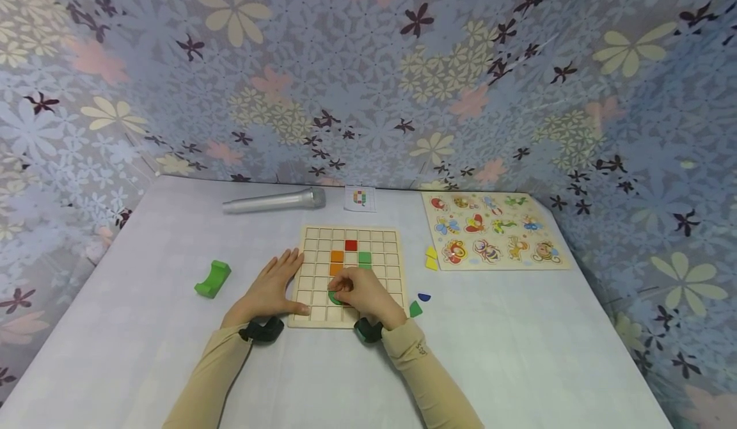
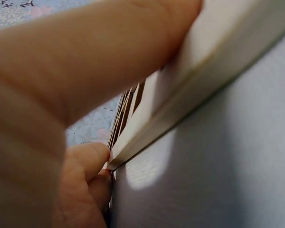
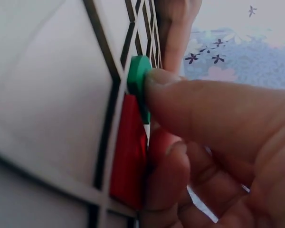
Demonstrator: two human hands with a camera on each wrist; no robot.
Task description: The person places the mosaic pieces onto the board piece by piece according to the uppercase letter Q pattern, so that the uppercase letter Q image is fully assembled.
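Note:
A square wooden grid board (image 1: 391,237) lies on the table. My left hand (image 1: 267,291) rests along its left side, fingers spread at the edge and thumb on the near left corner. In the left wrist view, the thumb (image 2: 118,47) lies over the board's pale rim. My right hand (image 1: 368,295) pinches a green rounded piece (image 3: 139,76) over the lower cells, its thumb pressed to it. Beside that piece a red tile (image 3: 128,156) sits under the curled fingers. Farther up are orange tiles (image 1: 336,256), a red tile (image 1: 351,245) and green tiles (image 1: 364,257), partly covered by the hand.
Right of the board lie yellow pieces (image 1: 431,263), a blue half-round piece (image 1: 424,297) and a green piece (image 1: 416,309). An insect picture puzzle (image 1: 428,208) is beyond. A silver microphone (image 1: 270,202) and a pattern card (image 1: 368,206) are behind; a green arch block (image 1: 214,278) stands left.

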